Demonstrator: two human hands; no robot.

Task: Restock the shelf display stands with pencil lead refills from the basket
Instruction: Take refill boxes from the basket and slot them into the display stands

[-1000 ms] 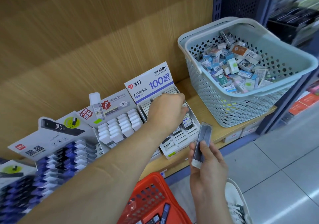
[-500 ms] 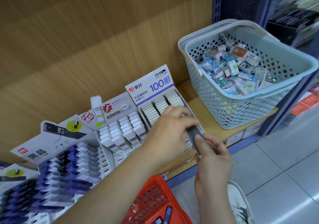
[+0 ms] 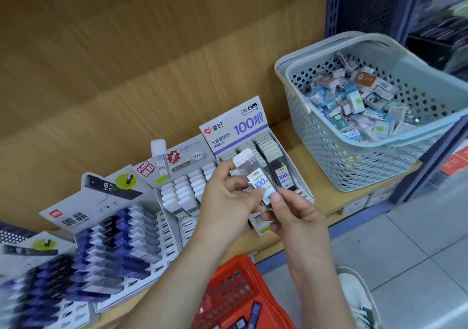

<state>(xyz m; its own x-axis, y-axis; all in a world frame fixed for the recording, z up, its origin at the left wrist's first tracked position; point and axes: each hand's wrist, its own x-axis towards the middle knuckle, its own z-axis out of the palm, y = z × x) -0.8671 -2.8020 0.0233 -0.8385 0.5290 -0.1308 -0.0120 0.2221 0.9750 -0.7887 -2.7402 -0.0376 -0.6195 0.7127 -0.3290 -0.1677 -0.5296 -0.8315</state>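
Holding one refill in both: left hand pinching the top end by the cap, right hand pinching the bottom end, thumb on the label. Held up off the shelf, just in front of the 100 stand, at 12 o'clock from the red basket.

Could slip while passing from one hand to the other, with only fingertips on smooth plastic. Might then drop to the floor or back into the red basket. Could also land in the white stand at 9 o'clock, full of look-alike caps. Could bump the standing refills and tip them over if pushed in fast. Hard to spot a free slot, maybe hidden behind the hands. Best to match the label first and go slow.
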